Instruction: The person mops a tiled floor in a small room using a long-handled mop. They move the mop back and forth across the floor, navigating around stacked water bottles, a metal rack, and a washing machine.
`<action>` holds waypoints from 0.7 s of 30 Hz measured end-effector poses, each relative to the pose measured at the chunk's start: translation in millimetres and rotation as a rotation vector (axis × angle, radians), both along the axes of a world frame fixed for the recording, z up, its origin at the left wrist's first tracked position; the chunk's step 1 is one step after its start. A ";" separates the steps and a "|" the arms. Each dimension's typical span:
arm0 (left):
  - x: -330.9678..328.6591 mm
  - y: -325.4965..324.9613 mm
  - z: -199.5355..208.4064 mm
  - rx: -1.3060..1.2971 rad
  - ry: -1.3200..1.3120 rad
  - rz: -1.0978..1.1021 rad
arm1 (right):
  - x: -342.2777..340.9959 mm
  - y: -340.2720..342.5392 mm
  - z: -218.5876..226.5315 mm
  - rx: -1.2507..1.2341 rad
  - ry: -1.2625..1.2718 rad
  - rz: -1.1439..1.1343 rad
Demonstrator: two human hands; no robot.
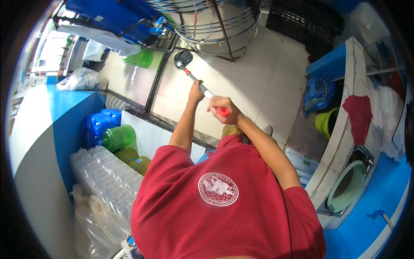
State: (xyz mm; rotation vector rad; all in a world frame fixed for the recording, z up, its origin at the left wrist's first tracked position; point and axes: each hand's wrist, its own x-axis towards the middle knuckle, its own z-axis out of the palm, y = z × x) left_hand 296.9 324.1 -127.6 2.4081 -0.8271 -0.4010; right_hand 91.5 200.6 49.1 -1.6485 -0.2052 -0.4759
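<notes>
Both hands clamped on one long mop handle, silver metal with a red end cap (206, 91). Right hand (224, 110): grip closed around the red top end, fingers wrapped. Left hand (196, 92): grip closed lower on the silver shaft, just ahead of the right hand. Handle slants away from the body toward upper left; its dark round mop head (183, 58) rests on the pale tiled floor (258, 73), near the base of a round steel wire rack (224, 30).

Surroundings: green translucent water jug (118, 137) lying on its side at left, next to blue plastic containers (101, 123). Clear plastic bags of empty bottles (101, 181) below these. At right, a white tiled tabletop (345, 142) carries a red cloth (359, 116); a pale green basin (347, 185) sits in a recess beside it. Person wears a dark red shirt (207, 216).
</notes>
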 end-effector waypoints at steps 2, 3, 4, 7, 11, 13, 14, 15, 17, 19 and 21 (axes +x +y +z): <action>-19.2 7.3 2.4 0.035 -0.001 0.020 | -9.9 -0.4 -5.1 -0.093 -0.021 0.093; -31.7 5.6 6.0 -0.023 -0.056 0.000 | -17.6 -3.7 -5.0 -0.164 -0.056 0.114; -45.8 3.1 12.3 -0.029 -0.077 -0.002 | -28.3 -9.2 -2.3 -0.177 -0.037 0.138; -87.3 -19.7 45.8 -0.114 -0.193 -0.186 | -65.5 -34.5 24.4 -0.193 -0.007 0.196; -142.0 -75.2 103.1 -0.156 -0.095 -0.444 | -127.5 -81.2 90.2 -0.168 0.027 0.180; -173.3 -106.7 128.1 -0.129 0.019 -0.539 | -159.6 -115.0 126.9 -0.120 0.049 0.131; -190.0 -124.6 138.5 -0.171 0.072 -0.575 | -174.9 -134.0 145.2 -0.140 0.133 0.102; -206.1 -143.0 147.4 -0.195 0.101 -0.621 | -185.9 -151.0 160.7 -0.106 0.053 0.038; -237.7 -183.6 159.2 -0.340 0.168 -0.709 | -207.2 -183.0 187.6 -0.056 -0.020 -0.046; -265.7 -216.9 163.0 -0.463 0.224 -0.775 | -223.4 -204.4 202.6 0.066 -0.155 -0.070; -294.5 -237.6 162.3 -0.548 0.213 -0.768 | -232.2 -220.9 209.2 0.159 -0.314 -0.026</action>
